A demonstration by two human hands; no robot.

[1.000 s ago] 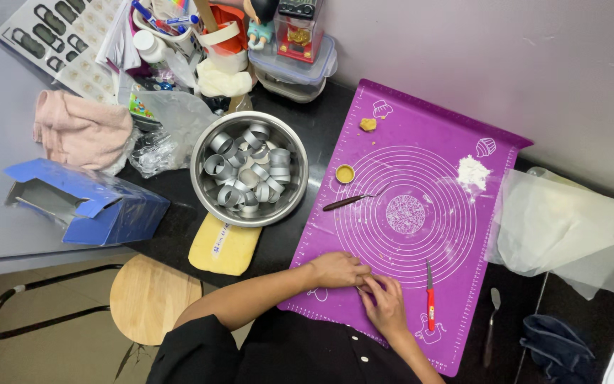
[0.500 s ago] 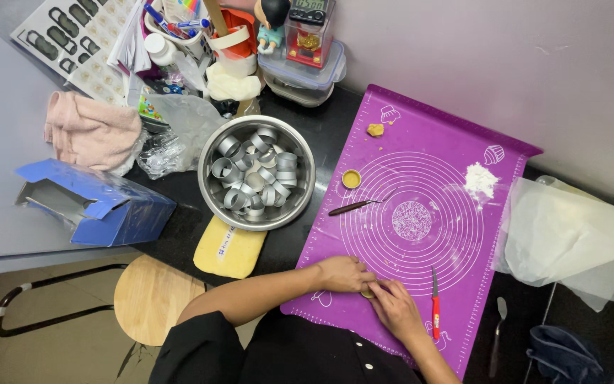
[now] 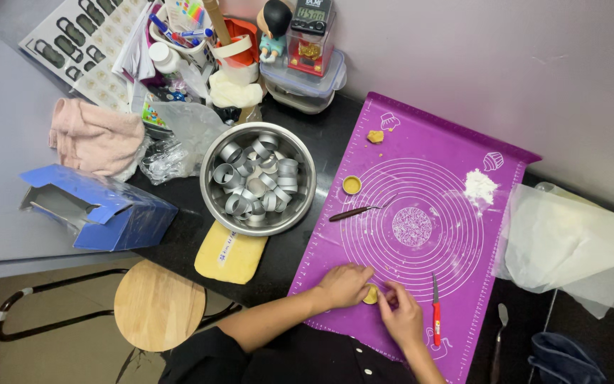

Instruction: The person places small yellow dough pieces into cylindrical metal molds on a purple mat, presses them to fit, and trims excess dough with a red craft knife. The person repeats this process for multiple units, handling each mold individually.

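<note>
Both hands stay put at the mat's (image 3: 456, 135) near edge: left hand (image 3: 344, 285) and right hand (image 3: 401, 318) still pinching the dough (image 3: 370, 294).

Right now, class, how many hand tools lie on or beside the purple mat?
3. A red-handled knife lies on the purple baking mat beside the right hand; a dark-handled pick lies at the mat's left edge; a small spatula lies off the mat's right. Others may be hidden.

Steel bowl (image 3: 211, 195) of metal ring cutters (image 3: 259, 181), blue box (image 3: 101, 210), pink cloth (image 3: 94, 135), flour pile (image 3: 479, 186), red-handled knife (image 3: 435, 313), wooden stool (image 3: 159, 306).
</note>
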